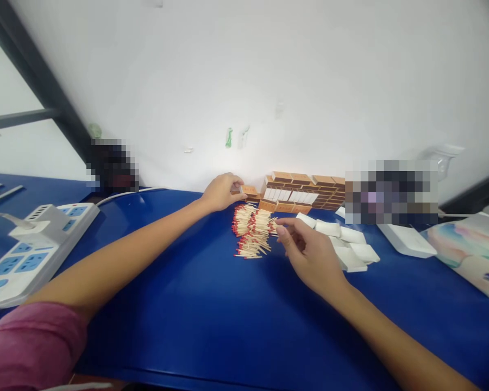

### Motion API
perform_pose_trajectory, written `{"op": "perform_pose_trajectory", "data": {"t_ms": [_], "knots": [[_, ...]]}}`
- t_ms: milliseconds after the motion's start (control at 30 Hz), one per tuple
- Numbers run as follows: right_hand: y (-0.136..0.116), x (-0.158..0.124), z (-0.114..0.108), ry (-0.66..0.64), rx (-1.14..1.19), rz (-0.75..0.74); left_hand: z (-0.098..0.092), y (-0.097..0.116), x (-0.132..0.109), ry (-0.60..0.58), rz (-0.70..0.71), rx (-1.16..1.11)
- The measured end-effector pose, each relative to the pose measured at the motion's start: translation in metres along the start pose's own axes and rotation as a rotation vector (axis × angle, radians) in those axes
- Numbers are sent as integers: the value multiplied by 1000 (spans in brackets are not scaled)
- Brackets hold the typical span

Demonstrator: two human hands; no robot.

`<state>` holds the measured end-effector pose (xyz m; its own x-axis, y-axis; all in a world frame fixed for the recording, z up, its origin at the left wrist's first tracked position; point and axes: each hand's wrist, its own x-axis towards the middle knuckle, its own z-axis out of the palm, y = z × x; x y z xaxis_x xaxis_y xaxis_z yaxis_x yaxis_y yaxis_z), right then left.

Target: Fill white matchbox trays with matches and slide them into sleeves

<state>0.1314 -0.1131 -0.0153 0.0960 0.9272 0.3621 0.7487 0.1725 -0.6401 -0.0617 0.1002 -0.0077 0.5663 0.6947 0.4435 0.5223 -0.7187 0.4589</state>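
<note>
A heap of red-tipped matches (pixel 253 232) lies on the blue table (pixel 195 309) near the far wall. My left hand (pixel 222 191) reaches to the back and pinches a brown matchbox (pixel 249 190) at the end of a stack of brown matchboxes (pixel 305 199). My right hand (pixel 309 251) hovers just right of the heap, fingers curled, thumb and forefinger pinched near a few matches at the heap's edge. Whether it holds one I cannot make out. Several white inner trays (pixel 348 243) lie right beside that hand.
A white and blue power strip (pixel 28 247) with a plugged adapter lies at the left. A flat white box (pixel 406 239) and a pastel tissue pack (pixel 470 251) lie at the right. The white wall rises straight behind the matchbox stack.
</note>
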Motion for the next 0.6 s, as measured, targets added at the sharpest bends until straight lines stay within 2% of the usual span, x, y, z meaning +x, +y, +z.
{"op": "perform_pose_trajectory", "data": {"t_ms": [167, 333, 467, 600], "knots": [[5, 5, -5, 46, -78, -52, 23, -3, 11, 16, -39, 0], [6, 6, -9, 57, -111, -81, 30, -1, 19, 15, -66, 28], [12, 9, -13, 97, -181, -105, 20, 8, 15, 25, -54, 95], [33, 19, -23, 180, -367, -163, -5, 23, -23, 61, 11, 191]]}}
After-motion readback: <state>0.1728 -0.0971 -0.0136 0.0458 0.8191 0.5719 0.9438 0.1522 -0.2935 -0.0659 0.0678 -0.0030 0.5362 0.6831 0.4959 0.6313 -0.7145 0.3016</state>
